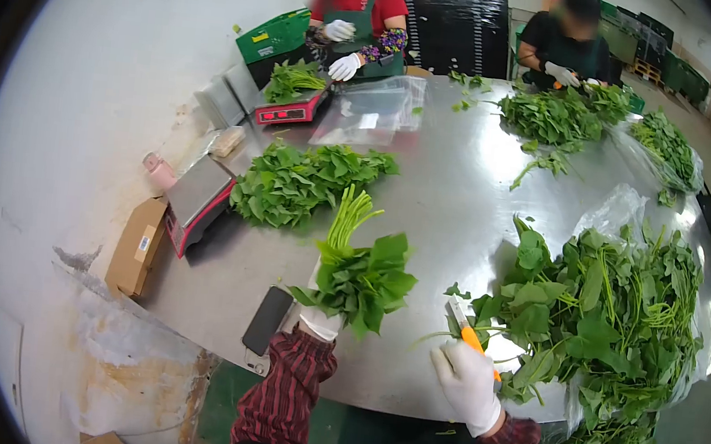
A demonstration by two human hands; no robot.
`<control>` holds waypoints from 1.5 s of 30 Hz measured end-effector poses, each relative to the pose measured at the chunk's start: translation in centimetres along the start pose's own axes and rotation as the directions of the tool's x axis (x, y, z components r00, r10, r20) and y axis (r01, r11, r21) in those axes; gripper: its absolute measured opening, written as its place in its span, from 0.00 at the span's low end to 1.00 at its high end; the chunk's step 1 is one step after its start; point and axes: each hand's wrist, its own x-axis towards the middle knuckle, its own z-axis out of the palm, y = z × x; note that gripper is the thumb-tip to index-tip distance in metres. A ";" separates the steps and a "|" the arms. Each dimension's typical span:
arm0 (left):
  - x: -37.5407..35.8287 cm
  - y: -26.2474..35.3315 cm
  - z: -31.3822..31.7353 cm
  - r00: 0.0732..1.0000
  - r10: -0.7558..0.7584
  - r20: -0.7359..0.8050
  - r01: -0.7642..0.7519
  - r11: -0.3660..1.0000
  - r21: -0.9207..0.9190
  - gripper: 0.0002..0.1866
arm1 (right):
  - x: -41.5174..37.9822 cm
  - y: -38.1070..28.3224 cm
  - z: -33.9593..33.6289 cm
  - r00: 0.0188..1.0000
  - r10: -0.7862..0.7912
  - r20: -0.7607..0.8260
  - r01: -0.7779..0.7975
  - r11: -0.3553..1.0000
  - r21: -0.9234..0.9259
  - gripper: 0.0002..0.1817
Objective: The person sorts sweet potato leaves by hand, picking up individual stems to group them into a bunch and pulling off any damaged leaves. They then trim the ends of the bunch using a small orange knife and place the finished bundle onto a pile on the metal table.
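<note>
My left hand, in a white glove, is closed around a bunch of leafy greens, its pale cut stems pointing away from me. The leaves hide most of the fingers. My gloved right hand grips an orange utility knife, the blade end pointing up and away. Just right of the knife lies a large heap of loose leafy greens, partly on clear plastic. One thin stem lies close by the knife. A black phone rests at the table edge beside my left wrist.
On the steel table lies a row of bunched greens. A red-sided scale stands left; another scale holds greens. Clear bags lie at the back. Two gloved co-workers stand across the table, with more greens by one.
</note>
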 end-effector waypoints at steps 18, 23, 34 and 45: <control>4.3 2.3 -0.7 0.772 -0.611 -0.176 0.028 0.309 -0.951 0.30 | 1.6 0.7 0.2 0.994 0.109 0.002 -0.109 0.994 0.024 0.12; 10.9 -2.8 -7.5 0.751 -0.282 -0.597 0.178 0.957 -0.227 0.30 | -6.2 5.5 2.1 0.974 0.164 0.154 -0.137 0.975 -0.173 0.07; 20.7 -10.1 -10.7 0.799 0.004 -0.601 0.272 0.889 0.368 0.31 | -10.2 5.8 2.8 0.984 0.105 0.144 -0.061 0.958 -0.281 0.04; 23.8 -11.7 -3.3 0.911 0.157 -0.381 0.322 0.308 0.895 0.35 | -12.4 7.0 3.0 0.901 0.213 0.377 -0.067 0.929 -0.364 0.07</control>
